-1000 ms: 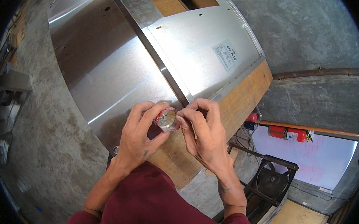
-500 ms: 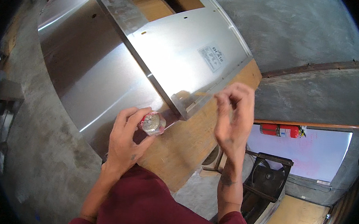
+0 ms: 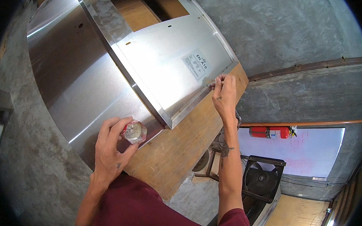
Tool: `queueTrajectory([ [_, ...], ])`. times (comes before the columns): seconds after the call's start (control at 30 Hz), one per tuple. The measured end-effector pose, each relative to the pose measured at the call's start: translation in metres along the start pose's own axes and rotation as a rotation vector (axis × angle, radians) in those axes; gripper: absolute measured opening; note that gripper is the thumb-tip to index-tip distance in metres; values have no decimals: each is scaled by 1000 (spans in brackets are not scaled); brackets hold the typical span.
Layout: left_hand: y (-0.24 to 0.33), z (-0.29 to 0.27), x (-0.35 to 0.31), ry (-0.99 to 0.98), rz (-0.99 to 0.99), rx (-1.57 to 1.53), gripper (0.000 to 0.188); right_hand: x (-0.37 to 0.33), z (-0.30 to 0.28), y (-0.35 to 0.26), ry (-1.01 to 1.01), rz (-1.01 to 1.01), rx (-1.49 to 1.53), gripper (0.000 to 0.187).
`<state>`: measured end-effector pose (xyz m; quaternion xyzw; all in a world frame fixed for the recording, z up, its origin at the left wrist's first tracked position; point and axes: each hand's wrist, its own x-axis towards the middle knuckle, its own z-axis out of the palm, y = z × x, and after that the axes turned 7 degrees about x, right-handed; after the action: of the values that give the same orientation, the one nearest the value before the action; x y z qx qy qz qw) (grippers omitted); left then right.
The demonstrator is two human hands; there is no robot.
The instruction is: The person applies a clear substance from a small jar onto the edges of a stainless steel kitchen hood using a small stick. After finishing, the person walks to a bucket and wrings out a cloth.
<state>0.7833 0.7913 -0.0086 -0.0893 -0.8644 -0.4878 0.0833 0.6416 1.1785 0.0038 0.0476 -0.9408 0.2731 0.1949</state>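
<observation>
My left hand (image 3: 109,148) is wrapped round a small clear container with red on its side (image 3: 135,132), held over the near corner of a shiny sheet-metal box (image 3: 155,54). What is inside it cannot be made out clearly. My right hand (image 3: 225,93) is closed in a pinch at the box's right edge, close to the raised metal lip (image 3: 192,107). Between its fingertips is a thin stick-like thing (image 3: 211,82), mostly hidden by the fingers. A printed label (image 3: 196,64) is on the metal face near that hand.
The box lies on a wooden tabletop (image 3: 169,158) and has a rectangular opening (image 3: 144,5) at its far side. Beyond the table's right side are a dark square fan (image 3: 262,177), a red fire extinguisher (image 3: 268,131) and a whiteboard (image 3: 312,153). Grey concrete floor (image 3: 30,161) lies at left.
My right hand has moved away from me and slightly left, down to the box's edge. The left hand with the container sits a little lower and further left in view; the view has shifted.
</observation>
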Motion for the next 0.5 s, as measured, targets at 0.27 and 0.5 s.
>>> queueTrajectory([
  [0.27, 1, 1, 3, -5, 14, -1, 67, 0, 2, 14, -15, -46, -61, 9],
  [0.5, -2, 4, 2, -6, 30, -10, 67, 0, 2, 14, -7, -92, -92, 7],
])
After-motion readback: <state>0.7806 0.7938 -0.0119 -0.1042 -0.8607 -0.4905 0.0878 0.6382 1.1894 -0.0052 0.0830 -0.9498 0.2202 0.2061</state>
